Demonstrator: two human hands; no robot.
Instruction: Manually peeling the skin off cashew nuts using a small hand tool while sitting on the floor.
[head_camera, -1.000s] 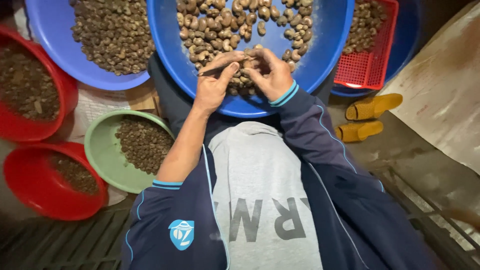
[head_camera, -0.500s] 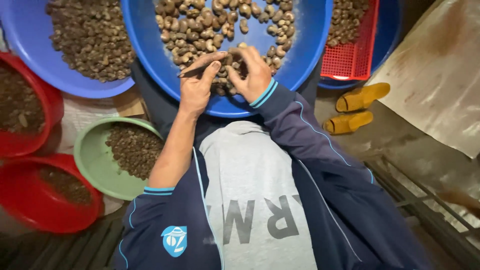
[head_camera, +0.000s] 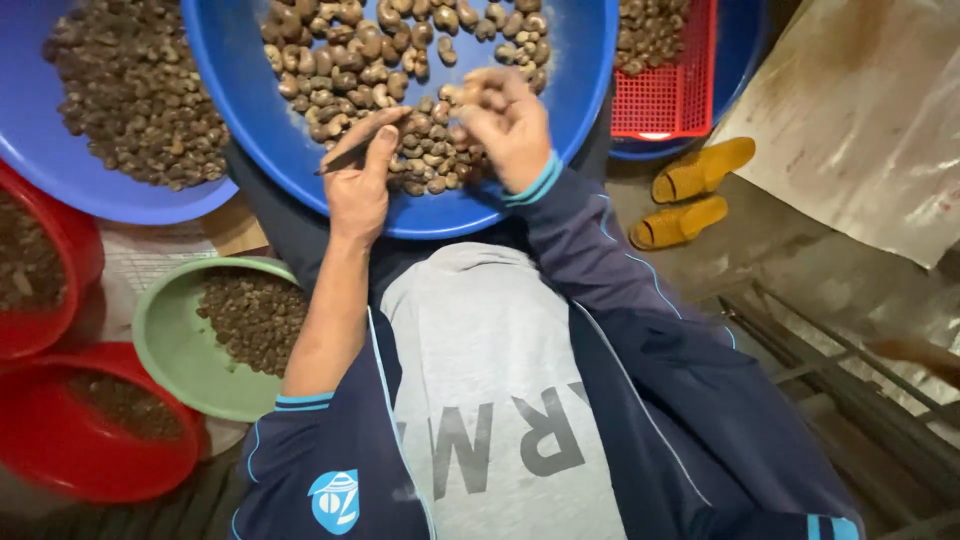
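1. Nuts (head_camera: 400, 90) lie heaped in a big blue basin (head_camera: 250, 110) resting on the person's lap, in the far middle of the scene.
2. Left hand (head_camera: 360, 180) rests on the near part of the heap, thumb and forefinger pinched on a thin dark tool (head_camera: 345, 157) whose tip points left over the basin.
3. Right hand (head_camera: 512, 125) is just right of the left hand, fingers curled together over the heap; it seems to pinch a single nut (head_camera: 470, 95) at the fingertips, though blur hides the grip.
4. The two hands are near each other, not touching, with nuts between them.
5. A second blue basin (head_camera: 40, 170) of darker nuts sits far left, partly under the first.
6. A green bowl (head_camera: 165, 340) with small dark pieces sits near left, beside the left forearm.
7. Two red bowls (head_camera: 60, 440) holding brown bits stand at the left edge.
8. A red basket (head_camera: 665, 100) of nuts sits far right in another blue basin.
9. Yellow sandals (head_camera: 690, 195) lie on the floor to the right, just beside the basket.
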